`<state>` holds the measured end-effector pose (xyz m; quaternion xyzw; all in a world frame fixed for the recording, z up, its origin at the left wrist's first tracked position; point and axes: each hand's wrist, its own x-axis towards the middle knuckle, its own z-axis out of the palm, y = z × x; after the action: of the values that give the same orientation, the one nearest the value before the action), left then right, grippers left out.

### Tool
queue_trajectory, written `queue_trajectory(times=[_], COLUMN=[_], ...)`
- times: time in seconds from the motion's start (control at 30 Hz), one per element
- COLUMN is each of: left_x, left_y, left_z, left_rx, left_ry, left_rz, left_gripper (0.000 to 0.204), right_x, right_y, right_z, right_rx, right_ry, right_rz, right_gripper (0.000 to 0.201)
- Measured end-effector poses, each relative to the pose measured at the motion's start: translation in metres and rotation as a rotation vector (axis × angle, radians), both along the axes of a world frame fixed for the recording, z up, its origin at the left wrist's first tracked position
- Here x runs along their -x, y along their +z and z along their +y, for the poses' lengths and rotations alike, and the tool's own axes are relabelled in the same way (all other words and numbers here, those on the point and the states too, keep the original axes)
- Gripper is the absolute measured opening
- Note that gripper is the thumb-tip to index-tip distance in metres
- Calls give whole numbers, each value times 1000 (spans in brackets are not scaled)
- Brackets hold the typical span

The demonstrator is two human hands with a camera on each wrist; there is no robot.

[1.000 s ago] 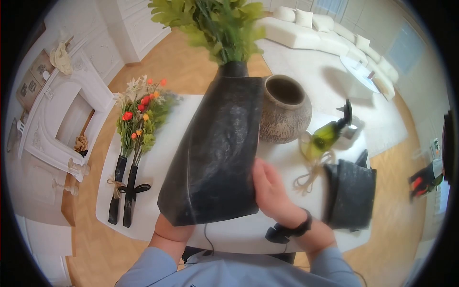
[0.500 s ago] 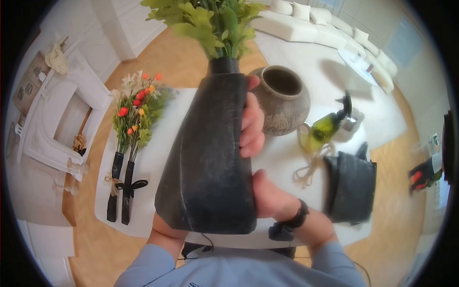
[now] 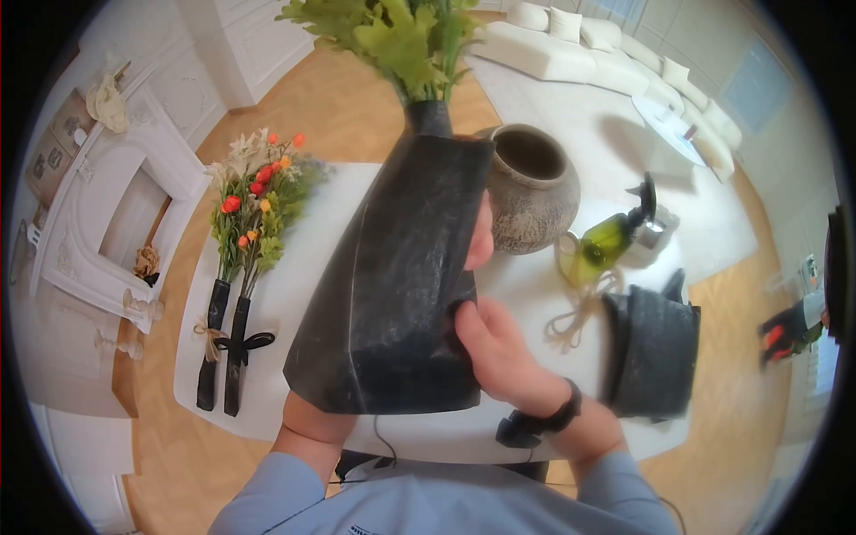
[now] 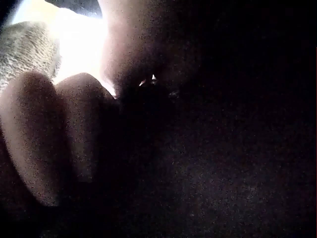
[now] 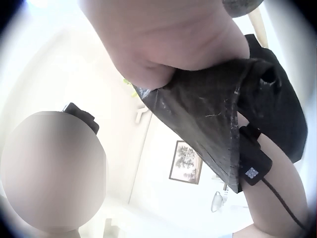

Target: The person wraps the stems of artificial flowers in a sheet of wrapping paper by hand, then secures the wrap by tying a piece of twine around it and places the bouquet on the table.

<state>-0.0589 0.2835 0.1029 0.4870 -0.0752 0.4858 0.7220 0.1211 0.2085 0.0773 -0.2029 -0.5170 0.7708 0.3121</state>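
Two bouquets (image 3: 250, 214) lie side by side on the left of the table (image 3: 267, 383); the wrapped bunch (image 3: 392, 267) is over its middle. Just right of that, farther back, stands a pot (image 3: 535, 209) — then a spray bottle (image 3: 603, 244), with twine (image 3: 588, 299) before it. A stack (image 3: 664, 357) lies front right. Beyond the table — a sofa (image 3: 535, 49) behind, a fireplace (image 3: 85, 209) left.
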Motion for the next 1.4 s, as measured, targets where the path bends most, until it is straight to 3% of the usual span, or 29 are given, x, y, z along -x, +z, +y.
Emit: queue_trajectory(times=[0.03,0.07,0.17,0.37,0.47,0.53,0.6,0.67,0.77,0.87,1.07,1.1,1.17,1.27,1.3,1.33,1.37,1.4], left_x=[-12,-21,-30,-27,-25,-25,-31,-44,-41,-32,-30,-26,-14,-10,-10,-12,-13,-13], left_y=[4,10,33,35,34,35,42,63,44,29,28,24,12,8,7,13,16,16], left_z=[-14,-27,-50,-58,-55,-52,-56,-69,-60,-45,-49,-45,-26,-12,-17,-25,-31,-31], left_rx=[136,271,326,321,321,261,202,469,303,160,299,303,255,180,185,246,303,304], left_ry=[90,180,259,166,185,217,252,427,480,346,109,109,-200,-180,-179,7,192,192], left_rz=[-96,-193,-100,-276,-235,-182,-130,-195,-117,-120,-298,-297,-358,-302,-304,-239,-172,-172], left_gripper=[35,49,50,50,50,51,51,54,55,55,52,52,56,53,53,51,49,49], right_x=[-2,-3,-6,-2,-4,-4,1,3,1,-5,-7,-4,-4,-3,1,5,7,10], right_y=[1,-1,-6,-4,-6,-4,5,8,3,-2,-4,-7,-11,-3,5,10,9,9], right_z=[0,0,1,0,4,7,0,-3,-4,0,-3,-5,-5,2,1,1,1,1], right_rx=[84,83,160,397,316,23,-26,-75,-101,-84,-16,111,243,103,-21,-148,-147,-147], right_ry=[49,48,87,217,242,142,36,-72,-117,-28,156,199,240,196,58,-79,-78,-131], right_rz=[-2,-2,-20,63,46,-102,-85,-67,-50,-11,2,69,137,9,-25,-58,-59,-16], right_gripper=[46,46,50,56,53,49,46,44,46,50,58,58,59,51,47,43,43,41])
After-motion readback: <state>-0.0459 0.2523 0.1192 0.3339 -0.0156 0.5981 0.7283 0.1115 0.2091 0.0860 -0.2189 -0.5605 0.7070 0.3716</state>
